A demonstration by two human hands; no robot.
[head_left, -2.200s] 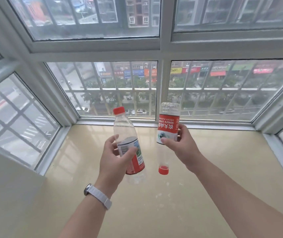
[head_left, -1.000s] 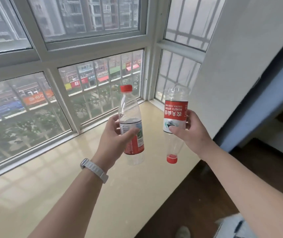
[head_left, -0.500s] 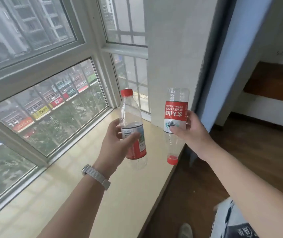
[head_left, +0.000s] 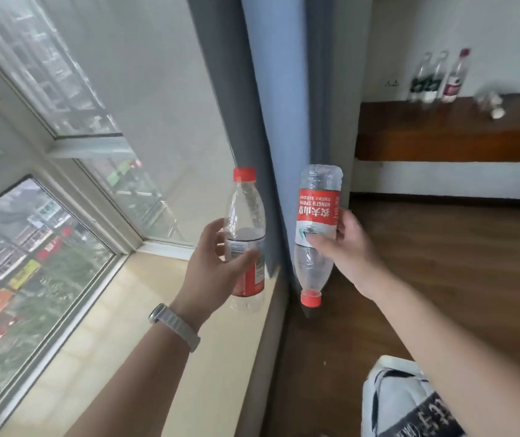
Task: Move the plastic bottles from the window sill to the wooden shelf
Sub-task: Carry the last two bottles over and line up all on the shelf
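The person stands by the end of the sill (head_left: 145,342) with a bottle in each hand, both held in the air at about the same height. The left hand (head_left: 217,269) grasps the lower half of the upright bottle (head_left: 246,212), thumb across the label in front and fingers behind. This bottle is clear, with a red cap on top. It hangs over the near edge of the sill and touches only the hand. A watch (head_left: 175,326) with a pale band sits on the left wrist.

The right hand (head_left: 347,250) grips the upturned bottle (head_left: 317,212) around its red label, thumb in front and fingers curled round the far side. Its red cap points down and its base points up. It hangs over the floor (head_left: 457,263), just right of the sill's end. A grey-blue curtain (head_left: 271,89) falls behind and between the two bottles, which are near each other but apart.

Across the room the shelf (head_left: 454,130), of dark wood, runs along the white wall (head_left: 473,26), well apart from both hands. Three bottles (head_left: 435,80) stand upright on it against the wall, two with dark labels and one with a reddish label, all blurred. A small pale thing (head_left: 490,102) lies to their right, too blurred to name.

On the left the window (head_left: 31,247) looks down on a street and trees. At the bottom right is the person's leg in pale printed shorts (head_left: 410,405).
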